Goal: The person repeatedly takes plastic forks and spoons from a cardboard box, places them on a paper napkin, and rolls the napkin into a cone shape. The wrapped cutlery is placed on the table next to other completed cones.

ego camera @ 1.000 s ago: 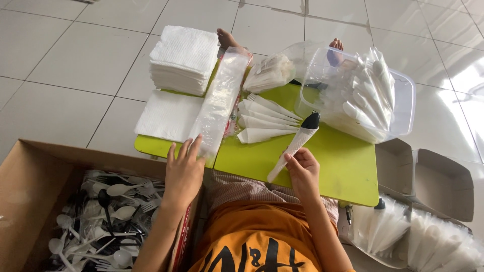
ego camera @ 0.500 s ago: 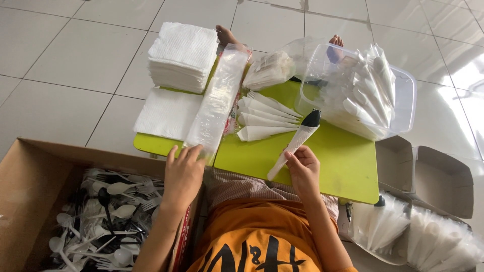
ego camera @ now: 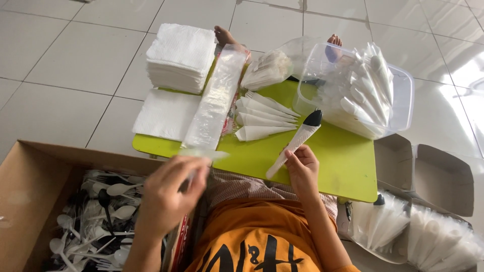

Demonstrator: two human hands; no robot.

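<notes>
Left hand (ego camera: 169, 194) now lifted off stack, clear sleeve (ego camera: 204, 153) pinched.

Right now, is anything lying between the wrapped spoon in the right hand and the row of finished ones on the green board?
Nothing visible: only bare green board lies between the wrapped spoon in the right hand and the finished row.

You sit on a pale tiled floor (ego camera: 60, 65) with a lime-green board (ego camera: 348, 166) across your lap. On the board lie 4 napkin-wrapped bundles (ego camera: 262, 118) near its middle, a clear plastic tub (ego camera: 403, 100) of wrapped cutlery at its far right corner, and a strip of clear sleeves (ego camera: 217, 95) along its left edge. A flat napkin (ego camera: 161, 116) overhangs that edge. A napkin stack (ego camera: 179, 58) sits at the far left corner. A cardboard box (ego camera: 30, 181) of plastic cutlery stands on the floor.
</notes>
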